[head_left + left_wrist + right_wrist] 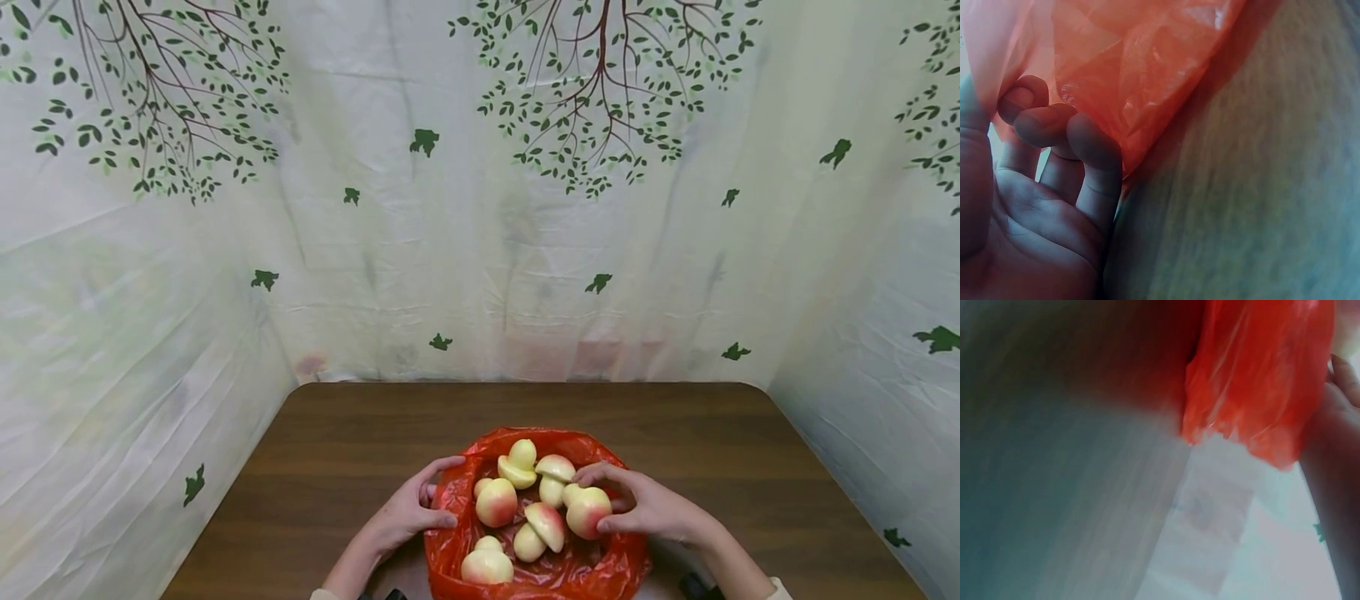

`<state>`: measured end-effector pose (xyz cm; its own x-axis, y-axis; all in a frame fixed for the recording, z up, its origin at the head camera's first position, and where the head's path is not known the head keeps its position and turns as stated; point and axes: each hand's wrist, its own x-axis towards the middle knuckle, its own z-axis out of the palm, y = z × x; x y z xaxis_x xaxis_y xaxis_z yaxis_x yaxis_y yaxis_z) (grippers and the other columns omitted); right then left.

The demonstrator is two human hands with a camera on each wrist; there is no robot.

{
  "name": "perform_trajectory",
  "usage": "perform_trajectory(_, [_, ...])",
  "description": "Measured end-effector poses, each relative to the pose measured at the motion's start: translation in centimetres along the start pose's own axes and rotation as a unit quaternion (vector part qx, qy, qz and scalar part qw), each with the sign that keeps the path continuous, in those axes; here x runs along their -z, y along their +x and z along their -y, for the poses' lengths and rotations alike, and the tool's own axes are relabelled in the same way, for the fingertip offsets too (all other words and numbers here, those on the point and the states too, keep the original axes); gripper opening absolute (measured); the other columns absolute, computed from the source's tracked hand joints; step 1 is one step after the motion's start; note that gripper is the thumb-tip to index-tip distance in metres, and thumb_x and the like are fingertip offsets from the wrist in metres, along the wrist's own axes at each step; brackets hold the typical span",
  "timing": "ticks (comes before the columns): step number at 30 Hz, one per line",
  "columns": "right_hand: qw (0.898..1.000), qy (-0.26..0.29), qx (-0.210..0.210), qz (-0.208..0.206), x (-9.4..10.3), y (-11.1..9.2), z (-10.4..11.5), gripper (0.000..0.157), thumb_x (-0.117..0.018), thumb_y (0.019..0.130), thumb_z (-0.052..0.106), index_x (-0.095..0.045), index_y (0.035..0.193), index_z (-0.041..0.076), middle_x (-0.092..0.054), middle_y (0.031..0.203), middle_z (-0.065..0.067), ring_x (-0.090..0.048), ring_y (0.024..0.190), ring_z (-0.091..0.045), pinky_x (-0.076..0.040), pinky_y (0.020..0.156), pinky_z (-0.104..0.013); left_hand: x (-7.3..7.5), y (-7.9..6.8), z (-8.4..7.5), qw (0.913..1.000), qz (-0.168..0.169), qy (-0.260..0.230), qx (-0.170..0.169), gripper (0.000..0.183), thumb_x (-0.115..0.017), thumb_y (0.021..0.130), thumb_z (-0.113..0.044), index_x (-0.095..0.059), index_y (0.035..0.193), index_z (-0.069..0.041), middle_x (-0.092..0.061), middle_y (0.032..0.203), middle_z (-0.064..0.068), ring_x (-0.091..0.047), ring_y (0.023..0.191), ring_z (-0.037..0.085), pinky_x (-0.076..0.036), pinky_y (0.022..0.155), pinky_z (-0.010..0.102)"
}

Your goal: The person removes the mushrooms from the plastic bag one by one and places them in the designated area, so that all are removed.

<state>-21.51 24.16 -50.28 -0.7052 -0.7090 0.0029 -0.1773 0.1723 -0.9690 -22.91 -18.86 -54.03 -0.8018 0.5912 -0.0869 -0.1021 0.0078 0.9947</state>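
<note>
A red plastic bag (pixel 450 546) sits with its mouth spread wide at the near side of the table. Several mushroom-shaped pieces, cream with a pink blush, lie inside it, among them a mushroom (pixel 543 525) near the middle and a paler one (pixel 487 565) at the near left. My left hand (pixel 408 508) holds the bag's left rim between thumb and fingers; its curled fingers (pixel 1094 147) lie against the thin red plastic in the left wrist view. At the bag's right side, my right hand (pixel 645 504) grips a blushed mushroom (pixel 588 512) with thumb and fingers.
The bag rests on a dark brown wooden table (pixel 337 442). Pale curtains (pixel 480 250) printed with branches and green leaves hang behind and along both sides of the table. Dark objects (pixel 697 586) show near the right wrist at the bottom edge.
</note>
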Motion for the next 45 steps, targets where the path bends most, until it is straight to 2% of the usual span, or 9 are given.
perform_trajectory(5, [0.999,0.031,0.023,-0.033,0.7,-0.4,0.6,0.045,-0.066,0.103,0.006,-0.052,0.146,0.001,-0.053,0.153,-0.012,-0.057,0.134,-0.004,-0.055,0.106,-0.024,0.0,-0.1,0.1,1.0000,0.001,-0.002,0.001,0.085,-0.079,0.095,-0.007,-0.031,0.165,-0.009,-0.078,0.090,0.000,-0.079,0.086,0.014,-0.067,0.078,0.034])
perform_trajectory(10, [0.996,0.026,0.034,-0.078,1.7,-0.6,1.2,0.046,-0.065,0.103,0.005,-0.052,0.147,0.000,-0.055,0.150,0.005,-0.059,0.133,-0.003,-0.056,0.105,-0.024,0.1,-0.3,0.3,1.0000,-0.001,0.000,-0.006,0.087,-0.079,0.093,-0.006,-0.030,0.166,-0.009,-0.077,0.088,-0.003,-0.079,0.082,0.011,-0.067,0.076,0.031])
perform_trajectory(16, [0.989,0.008,0.044,-0.138,3.1,-0.5,1.6,0.047,-0.067,0.102,0.005,-0.051,0.146,0.000,-0.054,0.148,0.010,-0.064,0.127,-0.003,-0.061,0.099,-0.027,0.2,-0.5,0.4,0.9999,-0.005,0.007,-0.008,0.090,-0.080,0.092,-0.005,-0.028,0.166,-0.007,-0.076,0.085,-0.005,-0.077,0.079,0.009,-0.066,0.074,0.029])
perform_trajectory(23, [0.972,-0.040,0.090,-0.214,4.8,-0.2,1.3,0.048,-0.069,0.099,-0.002,-0.051,0.144,-0.004,-0.058,0.143,0.015,-0.068,0.120,-0.001,-0.064,0.091,-0.026,0.1,-0.4,0.3,0.9999,0.003,0.003,-0.010,0.090,-0.079,0.093,-0.005,-0.027,0.166,-0.006,-0.075,0.083,-0.006,-0.077,0.079,0.008,-0.066,0.075,0.029])
perform_trajectory(29, [0.966,-0.054,0.065,-0.244,6.4,0.1,1.3,0.053,-0.071,0.100,0.004,-0.050,0.148,-0.001,-0.061,0.137,0.016,-0.070,0.113,-0.004,-0.063,0.091,-0.025,0.1,-0.4,0.2,0.9999,0.004,0.005,-0.011,0.090,-0.079,0.093,-0.005,-0.027,0.166,-0.004,-0.074,0.084,-0.006,-0.076,0.079,0.007,-0.066,0.075,0.028])
perform_trajectory(35, [0.959,-0.066,0.038,-0.274,7.9,0.5,0.8,0.056,-0.071,0.101,0.010,-0.049,0.151,0.000,-0.061,0.135,0.014,-0.066,0.115,0.000,-0.060,0.093,-0.020,0.1,-0.3,0.3,0.9999,0.001,0.009,-0.006,0.090,-0.080,0.093,-0.007,-0.028,0.167,-0.006,-0.075,0.086,-0.006,-0.075,0.080,0.006,-0.066,0.076,0.029])
perform_trajectory(41, [0.953,-0.073,0.016,-0.292,9.1,1.0,0.2,0.055,-0.073,0.101,0.015,-0.051,0.150,0.000,-0.061,0.136,0.004,-0.063,0.115,0.004,-0.057,0.094,-0.017,0.1,-0.3,0.2,1.0000,0.001,0.007,-0.001,0.089,-0.080,0.093,-0.008,-0.030,0.166,-0.007,-0.077,0.093,-0.001,-0.077,0.088,0.011,-0.066,0.078,0.031])
perform_trajectory(45, [0.950,-0.077,-0.014,-0.303,10.1,1.4,-0.4,0.058,-0.075,0.100,0.021,-0.052,0.150,0.001,-0.062,0.138,-0.008,-0.064,0.112,0.004,-0.057,0.093,-0.017,0.1,-0.3,0.1,1.0000,0.003,0.007,-0.002,0.089,-0.080,0.093,-0.007,-0.030,0.166,-0.007,-0.077,0.095,-0.001,-0.078,0.089,0.012,-0.067,0.079,0.032])
